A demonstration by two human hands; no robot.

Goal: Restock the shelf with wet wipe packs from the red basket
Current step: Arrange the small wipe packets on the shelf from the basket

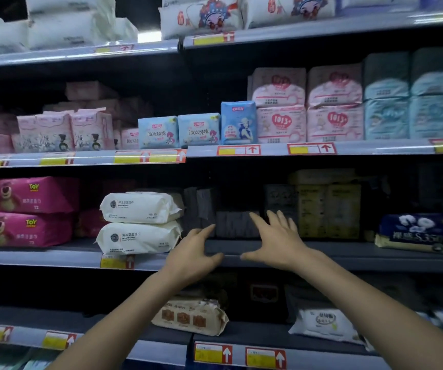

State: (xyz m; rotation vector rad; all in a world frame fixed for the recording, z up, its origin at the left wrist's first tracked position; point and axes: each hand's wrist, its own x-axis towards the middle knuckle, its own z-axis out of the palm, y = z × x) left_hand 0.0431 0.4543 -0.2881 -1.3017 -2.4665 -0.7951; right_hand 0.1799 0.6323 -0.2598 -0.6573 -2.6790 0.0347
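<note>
Wet wipe packs (140, 208) in white film, two stacked flat on the grey shelf (348, 259), left of centre; red basket nowhere in view. Just right of that stack and further back in shadow, a low dark grey pack (237, 224) lying flat, too dim to read, possibly the same kind of goods. In front of it, left hand (191, 252) and right hand (276, 241), near each other above the shelf lip, palms turned inward on either side of the dark pack. Fingers (257, 220) of both straight and spread, thumbs out, gripping nothing; cannot tell whether the tips touch the dark pack. Judging by the puffy, creased wrappers: soft and pillow-like, moderately heavy from damp contents, smooth film likely slippery, nothing breakable but easy to dent or slump. Best taken at the two short ends with flat palms, or clasped across the middle from above and below, clear of any lid flap on top. Probably better pushed square than pinched at the crimped end seams, which look liable to slide out of a grip.
</note>
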